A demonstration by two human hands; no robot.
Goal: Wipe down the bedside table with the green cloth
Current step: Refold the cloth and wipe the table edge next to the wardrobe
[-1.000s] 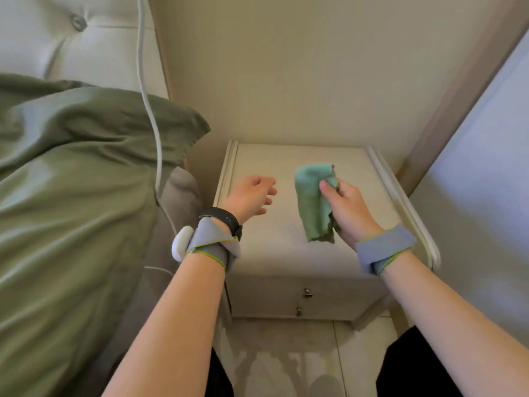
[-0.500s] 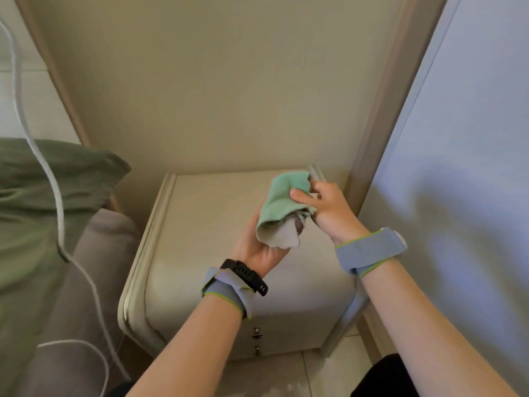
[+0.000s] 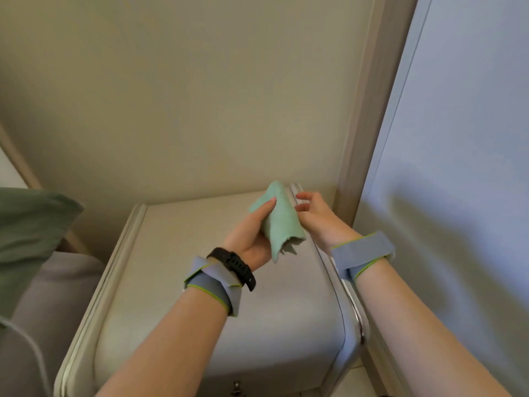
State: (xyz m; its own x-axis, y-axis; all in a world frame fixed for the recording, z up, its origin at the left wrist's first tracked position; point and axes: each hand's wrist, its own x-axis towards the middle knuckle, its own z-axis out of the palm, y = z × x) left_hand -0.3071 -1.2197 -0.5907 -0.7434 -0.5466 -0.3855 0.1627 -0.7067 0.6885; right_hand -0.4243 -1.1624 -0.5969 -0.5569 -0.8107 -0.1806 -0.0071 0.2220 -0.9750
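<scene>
The green cloth (image 3: 282, 222) is bunched into a loose roll and held up above the cream bedside table (image 3: 177, 276). My left hand (image 3: 252, 239) grips it from below, thumb laid along its left side. Just to the cloth's right, my right hand (image 3: 316, 213) hovers with its fingers loosely spread, holding nothing and a small gap away from the cloth. Both hands are over the table's back right part, near its raised right rim (image 3: 337, 270).
A beige wall rises behind the table, and a pale panel (image 3: 458, 167) with a wooden frame stands close on the right. A green pillow (image 3: 28, 224) and grey bed edge (image 3: 51, 296) with a white cable lie to the left.
The cloth passed from my right hand to my left hand. The right hand let go and now hovers beside it. The view swung right and up, away from the bed.
</scene>
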